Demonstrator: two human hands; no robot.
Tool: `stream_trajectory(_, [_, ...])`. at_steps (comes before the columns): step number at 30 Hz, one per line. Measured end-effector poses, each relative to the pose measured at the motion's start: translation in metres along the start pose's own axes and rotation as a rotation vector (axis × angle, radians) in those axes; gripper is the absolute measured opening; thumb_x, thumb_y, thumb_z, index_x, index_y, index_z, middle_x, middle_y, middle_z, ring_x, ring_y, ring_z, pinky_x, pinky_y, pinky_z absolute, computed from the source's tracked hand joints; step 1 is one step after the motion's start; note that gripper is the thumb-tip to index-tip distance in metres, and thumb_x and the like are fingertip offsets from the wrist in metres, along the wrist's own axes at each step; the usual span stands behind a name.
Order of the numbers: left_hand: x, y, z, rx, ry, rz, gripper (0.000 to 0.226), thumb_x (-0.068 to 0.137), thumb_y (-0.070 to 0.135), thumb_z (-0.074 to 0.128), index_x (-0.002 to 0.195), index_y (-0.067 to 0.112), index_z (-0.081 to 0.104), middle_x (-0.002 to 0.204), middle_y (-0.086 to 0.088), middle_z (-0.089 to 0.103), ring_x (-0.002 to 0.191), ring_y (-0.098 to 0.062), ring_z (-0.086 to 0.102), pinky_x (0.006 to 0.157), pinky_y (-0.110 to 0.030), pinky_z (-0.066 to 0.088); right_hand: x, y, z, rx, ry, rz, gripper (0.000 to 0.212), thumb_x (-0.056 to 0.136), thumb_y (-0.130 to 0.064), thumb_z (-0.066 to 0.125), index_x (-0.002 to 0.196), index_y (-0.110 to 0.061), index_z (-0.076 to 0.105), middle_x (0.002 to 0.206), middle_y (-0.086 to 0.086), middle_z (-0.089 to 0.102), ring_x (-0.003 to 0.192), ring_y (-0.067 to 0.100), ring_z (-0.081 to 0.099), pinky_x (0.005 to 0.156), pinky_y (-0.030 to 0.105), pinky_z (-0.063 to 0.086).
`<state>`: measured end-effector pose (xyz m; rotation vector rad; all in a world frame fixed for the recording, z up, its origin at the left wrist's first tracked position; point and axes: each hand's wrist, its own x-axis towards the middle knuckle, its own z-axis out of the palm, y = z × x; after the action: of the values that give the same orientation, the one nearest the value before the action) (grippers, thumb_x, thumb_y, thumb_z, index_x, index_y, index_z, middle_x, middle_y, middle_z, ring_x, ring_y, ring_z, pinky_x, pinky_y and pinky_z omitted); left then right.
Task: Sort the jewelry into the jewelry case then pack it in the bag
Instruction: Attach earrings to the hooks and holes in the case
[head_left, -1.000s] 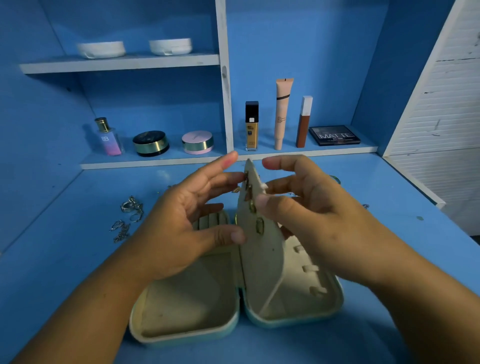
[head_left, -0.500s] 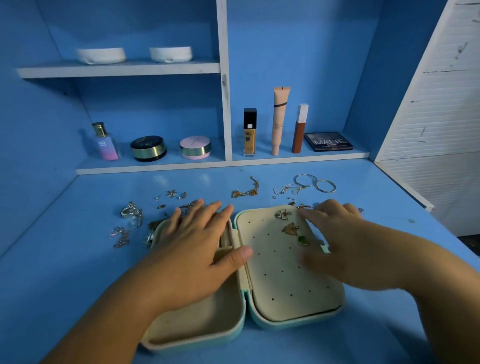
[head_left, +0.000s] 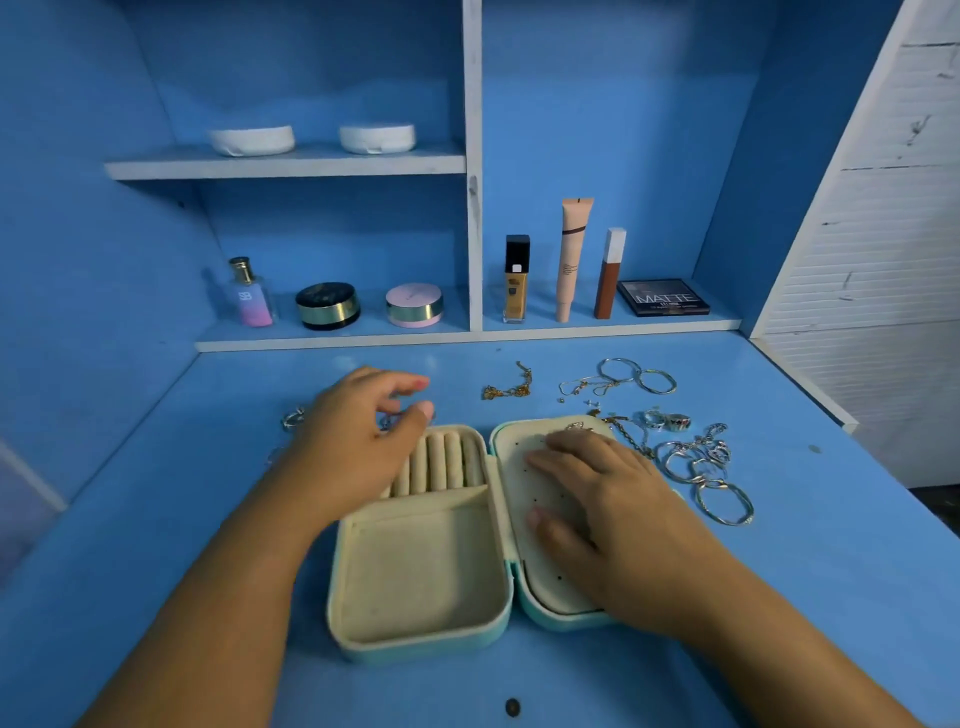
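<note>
1. Blue paint covers the desk top (head_left: 779, 597) and the shelving behind it, across the upper half of the frame.
2. At centre frame, a jewelry case (head_left: 421, 566) is laid open flat on the desk top, with both cream-lined halves facing up.
3. In its left half, a row of ring rolls (head_left: 441, 462) is seen at the far end and a bare tray at the near end.
4. Its right half is covered by a perforated panel (head_left: 524, 467), onto which the right hand (head_left: 608, 499) is pressed flat with its fingers straight and spread.
5. The left hand (head_left: 358, 441) is held over the far left corner of the case with fingers curled and thumb brought near the forefinger. Whether anything is pinched cannot be told.
6. Loose jewelry is scattered on the desk top beyond and right of the case: a gold chain (head_left: 511, 387), thin bangles (head_left: 636, 374), two rings (head_left: 670, 420) and a cluster of silver hoops (head_left: 711, 478).
7. A silver piece (head_left: 293, 418) is partly hidden just left of the left hand.
8. On the lower shelf are set a perfume bottle (head_left: 251, 293), a black compact (head_left: 328, 305), a pink compact (head_left: 414, 304), a foundation bottle (head_left: 516, 278), a beige tube (head_left: 571, 257), a brown tube (head_left: 609, 273) and a dark palette (head_left: 663, 297).
9. Two white containers (head_left: 252, 139) are placed on the upper left shelf.
</note>
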<state>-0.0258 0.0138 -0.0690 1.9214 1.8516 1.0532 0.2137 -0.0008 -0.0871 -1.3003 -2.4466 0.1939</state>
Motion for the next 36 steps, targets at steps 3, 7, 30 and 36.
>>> stream_trajectory(3, [0.011, -0.02, -0.026, 0.041, 0.047, -0.059, 0.022, 0.088, 0.028, 0.065, 0.111, 0.027, 0.066, 0.113, 0.011, 0.061, 0.097, -0.006, 0.061, 0.084, -0.03, 0.05, -0.001, 0.002, 0.001, 0.044, 0.027, -0.006, 0.062, 0.082, -0.06, 0.03, 0.134, -0.033, 0.049, 0.14, -0.016, 0.04, 0.131, 0.006, 0.032, 0.106, 0.015, 0.013])
stream_trajectory(7, [0.016, -0.05, -0.052, 0.194, 0.005, -0.097, 0.017, 0.09, 0.022, 0.065, 0.103, 0.032, 0.065, 0.106, 0.01, 0.061, 0.096, -0.01, 0.061, 0.074, -0.02, 0.043, -0.001, 0.006, 0.003, 0.164, 0.059, -0.025, 0.049, 0.078, -0.053, 0.045, 0.117, -0.033, 0.065, 0.125, -0.019, 0.055, 0.12, 0.004, 0.048, 0.106, 0.026, 0.032])
stream_trajectory(30, [0.038, -0.063, -0.025, 0.59, -0.01, -0.086, 0.015, 0.086, 0.047, 0.064, 0.095, 0.037, 0.072, 0.103, 0.014, 0.052, 0.113, -0.018, 0.039, 0.087, -0.037, 0.024, -0.003, 0.018, 0.001, 0.294, 0.062, -0.048, 0.034, 0.074, -0.053, 0.052, 0.102, -0.044, 0.067, 0.118, -0.029, 0.056, 0.118, -0.006, 0.048, 0.104, 0.025, 0.038])
stream_trajectory(36, [0.038, -0.057, -0.025, 0.551, 0.052, -0.103, 0.01, 0.089, 0.038, 0.064, 0.086, 0.03, 0.07, 0.107, 0.008, 0.065, 0.111, -0.021, 0.048, 0.092, -0.038, 0.029, -0.003, 0.022, 0.001, 0.314, 0.337, 0.211, 0.021, 0.076, -0.027, 0.061, 0.096, -0.031, 0.068, 0.099, -0.02, 0.059, 0.104, 0.008, 0.051, 0.085, 0.012, 0.037])
